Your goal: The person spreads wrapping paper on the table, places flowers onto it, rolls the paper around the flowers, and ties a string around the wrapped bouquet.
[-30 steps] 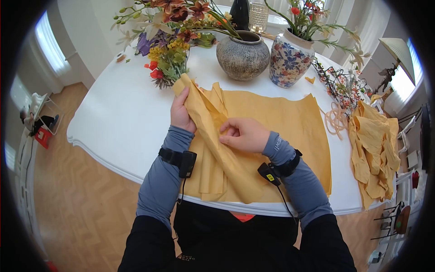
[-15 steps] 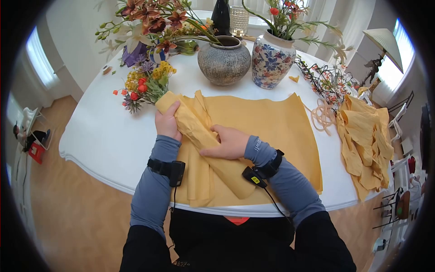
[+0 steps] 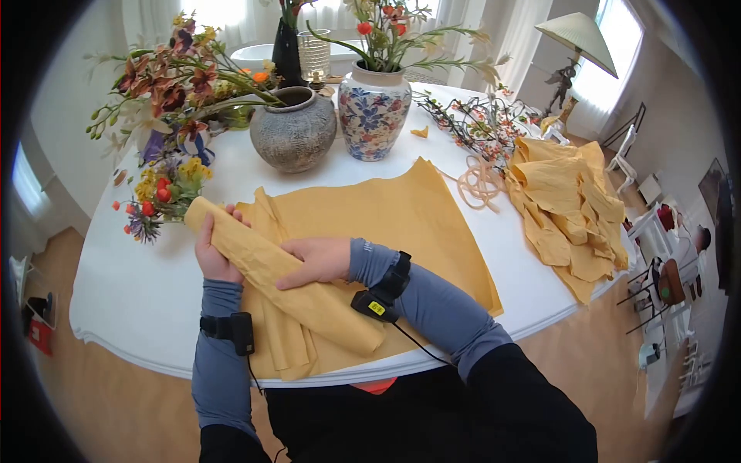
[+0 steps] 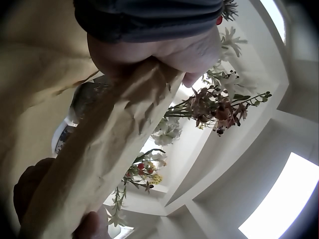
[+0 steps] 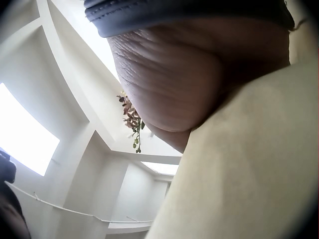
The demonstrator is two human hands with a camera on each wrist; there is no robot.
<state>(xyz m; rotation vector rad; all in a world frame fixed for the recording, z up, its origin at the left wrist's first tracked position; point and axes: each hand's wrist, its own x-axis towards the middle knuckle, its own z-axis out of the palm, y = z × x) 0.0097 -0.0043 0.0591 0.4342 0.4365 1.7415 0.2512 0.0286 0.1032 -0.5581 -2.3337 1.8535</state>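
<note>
Paper roll [image 3: 285,270] is lying diagonally on the stack of yellow sheets [image 3: 401,224] at the near table [image 3: 100,309] edge. Right hand [image 3: 316,258] is resting on the roll's middle w/ fingers flat. Left hand [image 3: 212,251] is gripping the roll's far end, fingers curled round it. Flower bunch [image 3: 158,193] is sticking out just beyond. Further back, grey vase [image 3: 293,135] & patterned vase [image 3: 374,112] are standing; crumpled paper pile [image 3: 567,204] is lying off to the right.

Bare white table [image 3: 116,297] lies open on the near left. Far side is crowded: grey vase [image 3: 293,137] and floral vase [image 3: 373,112] side by side. Right is blocked by crumpled paper pile [image 3: 567,204] and twigs [image 3: 482,127].
</note>
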